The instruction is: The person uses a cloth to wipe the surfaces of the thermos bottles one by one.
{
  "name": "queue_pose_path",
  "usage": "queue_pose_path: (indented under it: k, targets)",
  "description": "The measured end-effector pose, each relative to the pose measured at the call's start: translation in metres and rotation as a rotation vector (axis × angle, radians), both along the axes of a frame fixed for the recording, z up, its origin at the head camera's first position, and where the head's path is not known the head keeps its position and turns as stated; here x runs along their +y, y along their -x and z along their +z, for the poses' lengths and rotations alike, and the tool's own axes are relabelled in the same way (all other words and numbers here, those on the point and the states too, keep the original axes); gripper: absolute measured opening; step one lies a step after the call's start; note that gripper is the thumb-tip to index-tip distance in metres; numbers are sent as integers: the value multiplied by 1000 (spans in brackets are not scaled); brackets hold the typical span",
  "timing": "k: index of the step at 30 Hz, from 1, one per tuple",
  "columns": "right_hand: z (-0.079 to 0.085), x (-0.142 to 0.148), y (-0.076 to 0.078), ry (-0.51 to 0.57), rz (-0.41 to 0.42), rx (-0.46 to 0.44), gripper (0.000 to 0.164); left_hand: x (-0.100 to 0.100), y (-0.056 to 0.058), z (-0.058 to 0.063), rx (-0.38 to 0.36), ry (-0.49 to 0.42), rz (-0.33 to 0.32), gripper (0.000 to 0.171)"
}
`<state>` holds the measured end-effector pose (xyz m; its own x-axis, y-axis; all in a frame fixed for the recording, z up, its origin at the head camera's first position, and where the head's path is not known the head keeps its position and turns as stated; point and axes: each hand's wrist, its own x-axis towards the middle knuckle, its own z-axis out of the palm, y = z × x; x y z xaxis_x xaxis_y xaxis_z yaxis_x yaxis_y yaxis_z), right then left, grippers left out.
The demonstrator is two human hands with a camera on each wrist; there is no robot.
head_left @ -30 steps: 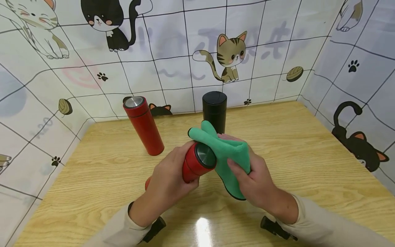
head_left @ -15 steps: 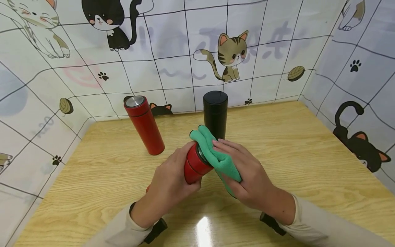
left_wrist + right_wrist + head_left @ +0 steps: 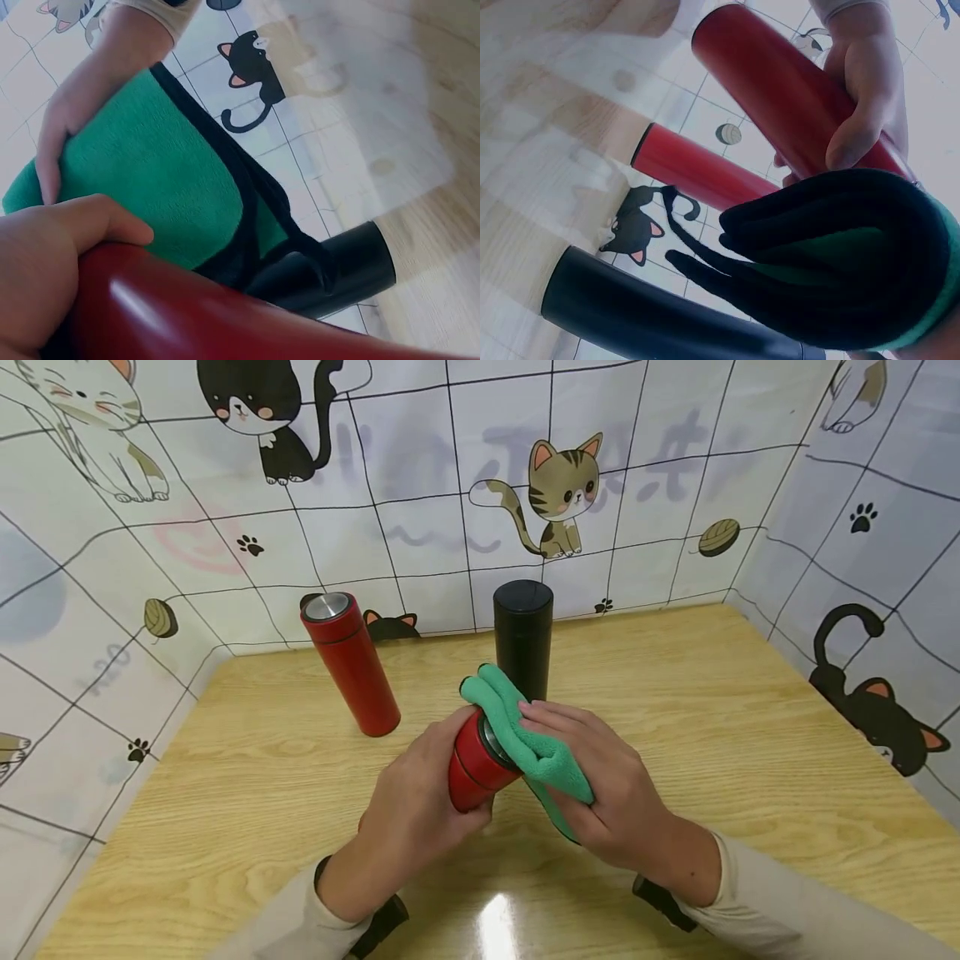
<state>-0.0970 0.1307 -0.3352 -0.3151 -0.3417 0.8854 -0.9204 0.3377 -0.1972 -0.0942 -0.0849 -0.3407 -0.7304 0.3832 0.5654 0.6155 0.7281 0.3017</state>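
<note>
My left hand grips a red thermos round its upper part, its lid end tilted up and to the right. A folded green cloth with dark edging lies across the steel-topped lid and covers part of it. My right hand holds the cloth against the lid, fingers on top of the fold and thumb below. In the right wrist view, the base end of the held thermos shows beyond the left hand. The green cloth hangs down broadly behind the thermos in the left wrist view.
Another red thermos stands at the back left of the wooden table. Behind my hands stands a black thermos, its lower part hidden by the cloth. A cat-patterned sheet rises along the back and sides.
My right hand has brought the cloth left, over the lid, and laid its fingers flatter on it. The held thermos shifted slightly; over the last half second little moved.
</note>
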Motion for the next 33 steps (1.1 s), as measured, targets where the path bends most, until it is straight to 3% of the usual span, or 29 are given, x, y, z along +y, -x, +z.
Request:
queue_pose_path:
  k: [4, 6, 8, 11, 13, 15, 19, 25, 31, 33]
  targets:
    - [0, -1, 0, 4, 30, 44, 41, 0, 1, -1, -4, -8, -15, 90]
    - [0, -1, 0, 21, 70, -25, 39, -1, 2, -1, -11, -22, -35, 89]
    - [-1, 1, -2, 59, 128, -206, 37, -2, 1, 0, -30, -54, -60, 90]
    - [-1, 4, -7, 150, 189, -562, 38, -4, 0, 3, -77, -146, -120, 92]
    - [-2, 5, -9, 189, 215, -769, 38, -4, -1, 6, -112, -240, -188, 92]
    - [-3, 5, -10, 198, 243, -908, 35, -1, -1, 10, -133, -339, -269, 92]
    - [-5, 6, -6, 156, 272, -1056, 36, 8, 1, 19, -104, -494, -410, 89]
    - [-14, 8, 8, 80, 197, -1170, 39, 11, 0, 31, -80, -688, -478, 86]
    - [-22, 12, 23, 181, 252, -1520, 51, 13, 3, 32, -35, -945, -620, 74]
    - [-24, 13, 25, 231, 279, -1620, 52, 15, 6, 32, -12, -986, -662, 70]
